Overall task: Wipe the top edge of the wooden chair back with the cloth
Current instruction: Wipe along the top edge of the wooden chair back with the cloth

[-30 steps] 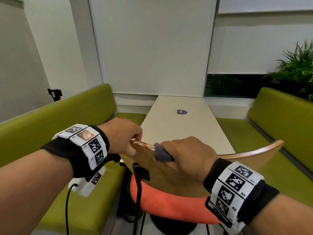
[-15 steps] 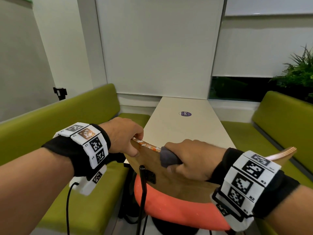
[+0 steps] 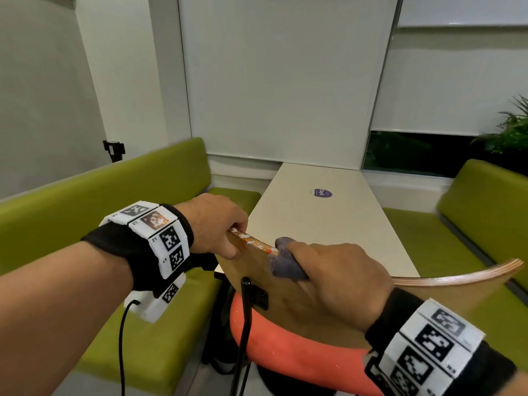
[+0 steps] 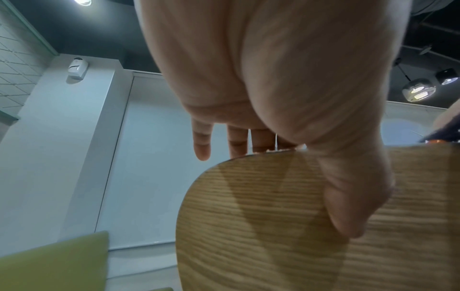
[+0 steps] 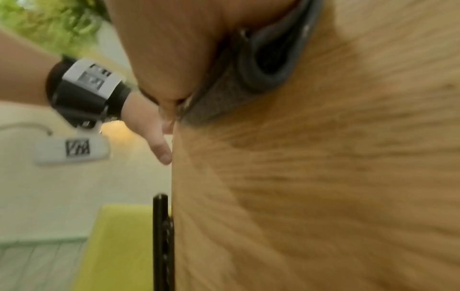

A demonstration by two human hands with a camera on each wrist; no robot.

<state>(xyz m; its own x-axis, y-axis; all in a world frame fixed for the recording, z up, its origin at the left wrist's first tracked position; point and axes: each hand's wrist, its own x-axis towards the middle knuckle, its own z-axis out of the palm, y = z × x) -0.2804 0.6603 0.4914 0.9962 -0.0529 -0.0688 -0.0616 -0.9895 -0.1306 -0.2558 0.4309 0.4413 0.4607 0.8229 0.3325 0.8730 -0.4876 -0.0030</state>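
The wooden chair back stands right in front of me, its curved top edge running left to right. Orange and white smears lie on the edge between my hands. My left hand grips the left end, thumb on the near face and fingers over the far side. My right hand holds a grey-purple cloth folded over the edge just right of the smears. From the right wrist, the cloth is pressed on the wood under my thumb.
A long pale table with a purple sticker stands just beyond the chair. Green benches run along the left and right. Below are the orange seat and a black post. A plant sits far right.
My right hand with the cloth has slid slightly right along the edge, away from the left hand. The left hand keeps its grip. My head view has turned a little left.
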